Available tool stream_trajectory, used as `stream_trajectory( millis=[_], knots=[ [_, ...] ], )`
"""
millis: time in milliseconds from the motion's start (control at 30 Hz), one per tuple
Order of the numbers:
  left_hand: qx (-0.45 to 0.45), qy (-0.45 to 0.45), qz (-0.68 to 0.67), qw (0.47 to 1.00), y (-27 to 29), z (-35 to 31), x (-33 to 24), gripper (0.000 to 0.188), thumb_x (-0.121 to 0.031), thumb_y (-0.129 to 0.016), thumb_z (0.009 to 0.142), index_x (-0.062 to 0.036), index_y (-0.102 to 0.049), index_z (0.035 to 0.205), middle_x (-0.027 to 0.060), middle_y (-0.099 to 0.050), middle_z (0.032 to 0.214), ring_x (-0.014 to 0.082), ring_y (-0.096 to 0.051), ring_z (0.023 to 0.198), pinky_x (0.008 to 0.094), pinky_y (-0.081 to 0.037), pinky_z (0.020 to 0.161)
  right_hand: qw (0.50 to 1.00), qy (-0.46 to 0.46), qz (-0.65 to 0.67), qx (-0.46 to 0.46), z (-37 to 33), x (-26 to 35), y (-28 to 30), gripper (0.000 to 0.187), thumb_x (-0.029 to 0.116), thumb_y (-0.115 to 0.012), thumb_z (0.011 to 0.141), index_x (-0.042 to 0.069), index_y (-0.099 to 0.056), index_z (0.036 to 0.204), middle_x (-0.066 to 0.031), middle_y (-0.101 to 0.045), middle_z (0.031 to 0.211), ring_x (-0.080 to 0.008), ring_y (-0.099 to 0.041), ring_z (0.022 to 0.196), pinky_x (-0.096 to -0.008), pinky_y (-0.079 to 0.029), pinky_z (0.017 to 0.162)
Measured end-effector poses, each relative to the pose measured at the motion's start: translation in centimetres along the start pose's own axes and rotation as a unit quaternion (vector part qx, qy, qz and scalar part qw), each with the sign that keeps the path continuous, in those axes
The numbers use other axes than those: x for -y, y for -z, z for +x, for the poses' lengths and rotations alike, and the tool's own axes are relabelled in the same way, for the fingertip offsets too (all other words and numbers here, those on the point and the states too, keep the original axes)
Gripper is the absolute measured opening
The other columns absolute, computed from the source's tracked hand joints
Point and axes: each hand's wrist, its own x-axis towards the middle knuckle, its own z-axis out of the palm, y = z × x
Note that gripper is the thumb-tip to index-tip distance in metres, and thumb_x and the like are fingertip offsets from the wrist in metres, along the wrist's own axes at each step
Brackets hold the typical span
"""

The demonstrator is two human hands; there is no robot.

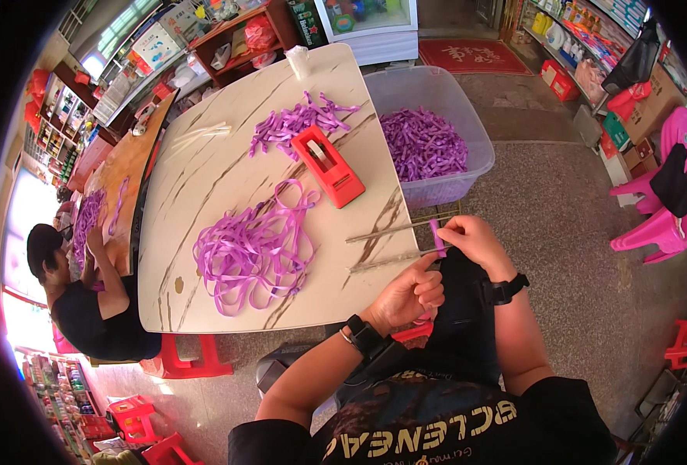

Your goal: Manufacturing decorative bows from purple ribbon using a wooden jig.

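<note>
Two thin metal rods (390,230) stick out past the right edge of the table, side by side. A short purple ribbon (436,237) is looped across them near their right ends. My right hand (471,242) is closed, its thumb and forefinger pinching this ribbon at the rods. My left hand (407,294) lies just below; its forefinger reaches up to the lower rod and the ribbon's lower end. The other left fingers are curled in, and whatever they may hold is hidden. On the table, left of the rods, lies a loose tangle of purple ribbon (250,252).
A red tape dispenser (329,167) stands on the table (196,167) beside a pile of purple ribbon pieces (293,124). A clear plastic tub (475,139) of similar pieces adjoins its right edge. At left, another person (88,298) handles purple ribbon. A pink chair (669,194) is far right.
</note>
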Motion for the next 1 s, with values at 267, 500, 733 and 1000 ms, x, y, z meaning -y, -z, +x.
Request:
stream_trajectory(
  millis=[267,500,733,1000],
  knots=[
    [-0.002,-0.003,0.000,1.000,0.1,-0.1,0.1,0.041,-0.008,-0.043,0.082,-0.0130,-0.035,0.123,-0.0034,-0.030,0.057,0.0088,-0.032,0.052,0.0236,-0.030,0.058,0.803,-0.227,0.497,0.240,0.7,-4.0,-2.3,0.023,0.031,-0.058,0.081,0.010,-0.060,0.088,0.0018,-0.058,0.078,-0.0112,-0.054,0.068,-0.0279,-0.043,0.065],
    [0.006,0.006,-0.008,1.000,-0.1,0.2,0.1,0.038,-0.008,-0.042,0.081,-0.0127,-0.037,0.119,-0.0029,-0.030,0.058,0.0098,-0.031,0.052,0.0236,-0.030,0.055,0.595,-0.073,0.755,0.264,0.5,-8.2,-8.2,0.023,0.029,-0.055,0.084,0.008,-0.055,0.093,0.0005,-0.058,0.082,-0.0132,-0.055,0.078,-0.0320,-0.042,0.078],
    [-0.007,-0.006,0.013,1.000,-0.3,0.2,0.1,0.037,-0.011,-0.040,0.083,-0.0092,-0.037,0.120,-0.0020,-0.031,0.059,0.0105,-0.033,0.055,0.0239,-0.031,0.056,0.683,-0.172,0.666,0.246,0.1,-3.1,-3.1,0.033,0.033,-0.045,0.089,0.006,-0.053,0.105,-0.0031,-0.059,0.094,-0.0153,-0.056,0.087,-0.0325,-0.042,0.081],
    [-0.006,0.003,0.114,0.993,0.0,0.2,0.6,0.044,-0.023,-0.035,0.089,-0.0033,-0.032,0.129,0.0007,-0.036,0.064,0.0127,-0.036,0.060,0.0253,-0.034,0.062,0.734,-0.151,0.594,0.293,1.4,-4.4,-2.4,0.027,0.027,-0.047,0.088,0.004,-0.053,0.101,-0.0035,-0.058,0.083,-0.0167,-0.054,0.087,-0.0309,-0.042,0.081]
  ],
)
